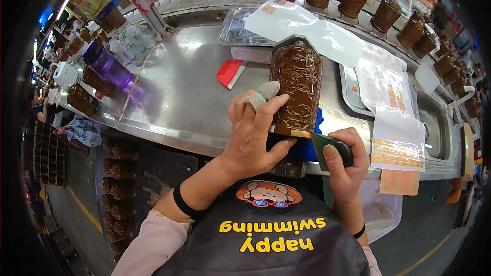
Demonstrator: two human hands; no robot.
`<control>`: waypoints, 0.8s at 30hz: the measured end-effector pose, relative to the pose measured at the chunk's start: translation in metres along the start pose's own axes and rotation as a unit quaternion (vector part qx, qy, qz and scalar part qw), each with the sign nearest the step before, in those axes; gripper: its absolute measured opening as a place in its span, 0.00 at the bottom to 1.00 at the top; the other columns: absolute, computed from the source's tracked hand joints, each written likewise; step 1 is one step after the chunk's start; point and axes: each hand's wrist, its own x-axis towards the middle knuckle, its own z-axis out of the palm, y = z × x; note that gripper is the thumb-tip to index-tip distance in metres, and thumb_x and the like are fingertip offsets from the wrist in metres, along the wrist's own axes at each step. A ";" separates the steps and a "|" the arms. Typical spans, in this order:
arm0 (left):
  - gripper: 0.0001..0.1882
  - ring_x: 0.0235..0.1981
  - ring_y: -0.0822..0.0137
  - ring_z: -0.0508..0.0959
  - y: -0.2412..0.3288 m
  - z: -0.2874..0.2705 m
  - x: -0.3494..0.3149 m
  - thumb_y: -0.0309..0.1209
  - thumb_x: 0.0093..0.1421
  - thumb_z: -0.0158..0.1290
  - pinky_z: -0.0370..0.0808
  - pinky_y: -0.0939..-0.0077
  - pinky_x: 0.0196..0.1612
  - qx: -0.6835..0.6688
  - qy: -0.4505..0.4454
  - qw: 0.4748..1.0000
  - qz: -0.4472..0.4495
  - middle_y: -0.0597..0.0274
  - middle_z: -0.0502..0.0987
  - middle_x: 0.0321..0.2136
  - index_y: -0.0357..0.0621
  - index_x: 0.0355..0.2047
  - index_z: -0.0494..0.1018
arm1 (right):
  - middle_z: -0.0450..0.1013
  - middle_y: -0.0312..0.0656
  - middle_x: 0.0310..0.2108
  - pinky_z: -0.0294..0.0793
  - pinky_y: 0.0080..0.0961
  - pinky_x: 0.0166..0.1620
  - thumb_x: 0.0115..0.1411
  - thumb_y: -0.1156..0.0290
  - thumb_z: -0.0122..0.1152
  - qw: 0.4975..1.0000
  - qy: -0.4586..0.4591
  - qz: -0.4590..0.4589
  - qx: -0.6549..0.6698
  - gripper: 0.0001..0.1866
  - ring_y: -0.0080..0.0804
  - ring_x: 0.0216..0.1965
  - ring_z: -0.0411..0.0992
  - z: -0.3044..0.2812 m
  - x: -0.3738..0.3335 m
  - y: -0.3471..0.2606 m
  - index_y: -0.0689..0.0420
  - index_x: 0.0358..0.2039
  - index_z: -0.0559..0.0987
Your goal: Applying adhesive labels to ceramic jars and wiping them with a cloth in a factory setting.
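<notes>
A brown glazed bottle (300, 82) with raised patterns lies in front of me on a blue cloth (307, 150), its neck pointing away. My left hand (249, 138) grips its left side, fingers on the wall and thumb by the base; one finger wears a grey cloth sleeve. In my closed right hand (350, 161) is a green scraper (321, 145) with a dark handle. Its blade touches the near end of the bottle, beside a gold strip (300, 133) along that edge. Part of the blade is hidden by my fingers.
Left of the bottle lie a red scraper (230, 73) and a white comb (250, 54). Trays and clear sheets with gold decals (396, 152) cover the right side, beside a sink (432, 122). Brown bottles (353, 0) line a conveyor behind. A purple water bottle (107, 65) stands left.
</notes>
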 end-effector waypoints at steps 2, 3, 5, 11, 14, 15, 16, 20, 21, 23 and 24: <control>0.37 0.58 0.47 0.59 0.000 0.001 0.003 0.38 0.50 0.62 0.51 0.53 0.62 -0.031 0.006 1.000 -0.002 0.47 0.63 0.60 0.46 0.60 0.64 | 0.71 0.39 0.31 0.66 0.18 0.37 0.60 0.72 0.64 0.998 0.001 0.054 0.037 0.10 0.23 0.32 0.67 -0.001 -0.001 0.000 0.64 0.37 0.76; 0.37 0.58 0.47 0.59 -0.001 0.001 0.003 0.37 0.51 0.61 0.51 0.53 0.62 -0.041 0.000 0.999 -0.004 0.46 0.63 0.60 0.45 0.61 0.63 | 0.71 0.38 0.31 0.66 0.18 0.37 0.60 0.72 0.64 0.997 0.001 0.065 0.044 0.09 0.22 0.32 0.67 -0.002 -0.001 0.001 0.64 0.37 0.76; 0.36 0.58 0.47 0.60 -0.003 -0.002 0.002 0.37 0.52 0.60 0.50 0.54 0.62 -0.059 -0.014 0.998 -0.007 0.46 0.63 0.60 0.45 0.61 0.63 | 0.71 0.37 0.31 0.65 0.18 0.37 0.60 0.72 0.64 0.994 0.003 0.087 0.063 0.09 0.21 0.32 0.67 -0.003 -0.002 0.002 0.64 0.37 0.76; 0.35 0.60 0.47 0.61 -0.002 -0.001 0.000 0.38 0.55 0.56 0.49 0.56 0.64 -0.093 -0.022 0.995 -0.021 0.44 0.61 0.62 0.44 0.63 0.62 | 0.71 0.36 0.32 0.65 0.17 0.38 0.61 0.72 0.63 0.991 -0.005 0.101 0.084 0.09 0.21 0.33 0.67 -0.002 -0.004 0.007 0.64 0.38 0.76; 0.35 0.62 0.46 0.59 -0.002 0.000 -0.001 0.37 0.55 0.56 0.49 0.55 0.65 -0.106 -0.023 0.994 -0.028 0.44 0.60 0.62 0.43 0.63 0.61 | 0.71 0.37 0.32 0.65 0.17 0.38 0.61 0.72 0.63 0.990 0.005 0.101 0.099 0.10 0.21 0.33 0.67 -0.001 -0.004 0.008 0.64 0.38 0.76; 0.35 0.62 0.46 0.59 -0.002 0.000 -0.001 0.37 0.56 0.56 0.49 0.55 0.65 -0.110 -0.023 0.993 -0.029 0.44 0.60 0.63 0.43 0.63 0.61 | 0.71 0.37 0.32 0.65 0.17 0.38 0.61 0.72 0.63 0.991 0.003 0.096 0.094 0.10 0.21 0.33 0.67 -0.001 -0.003 0.007 0.64 0.38 0.76; 0.35 0.62 0.46 0.59 -0.001 0.000 -0.001 0.37 0.56 0.56 0.49 0.55 0.65 -0.115 -0.023 0.993 -0.031 0.44 0.60 0.63 0.43 0.63 0.61 | 0.71 0.37 0.32 0.65 0.17 0.38 0.61 0.72 0.63 0.992 0.001 0.092 0.089 0.10 0.21 0.33 0.67 -0.001 -0.003 0.006 0.64 0.38 0.76; 0.35 0.62 0.47 0.59 -0.001 0.000 -0.001 0.38 0.57 0.55 0.48 0.56 0.65 -0.124 -0.028 0.991 -0.035 0.44 0.59 0.63 0.43 0.64 0.61 | 0.71 0.37 0.32 0.65 0.18 0.38 0.61 0.72 0.63 0.993 -0.003 0.083 0.086 0.10 0.21 0.33 0.67 -0.001 -0.002 0.008 0.64 0.38 0.76; 0.34 0.63 0.47 0.59 -0.001 0.000 -0.001 0.38 0.58 0.55 0.48 0.56 0.65 -0.127 -0.028 0.991 -0.035 0.44 0.59 0.63 0.43 0.64 0.61 | 0.71 0.38 0.32 0.65 0.18 0.38 0.61 0.72 0.63 0.992 -0.003 0.087 0.089 0.10 0.21 0.33 0.67 -0.001 -0.002 0.008 0.64 0.38 0.76; 0.34 0.63 0.47 0.58 -0.002 0.000 -0.001 0.39 0.59 0.55 0.48 0.57 0.65 -0.131 -0.029 0.990 -0.035 0.44 0.59 0.63 0.43 0.64 0.61 | 0.71 0.38 0.32 0.65 0.18 0.38 0.61 0.72 0.63 0.991 -0.005 0.095 0.096 0.10 0.22 0.33 0.67 -0.001 -0.002 0.007 0.64 0.38 0.76; 0.34 0.63 0.47 0.58 -0.002 0.000 -0.002 0.39 0.60 0.55 0.48 0.57 0.65 -0.136 -0.031 0.990 -0.037 0.44 0.59 0.63 0.43 0.64 0.61 | 0.71 0.38 0.32 0.66 0.18 0.38 0.61 0.72 0.63 0.991 -0.006 0.094 0.096 0.10 0.22 0.33 0.67 0.000 -0.002 0.007 0.64 0.38 0.76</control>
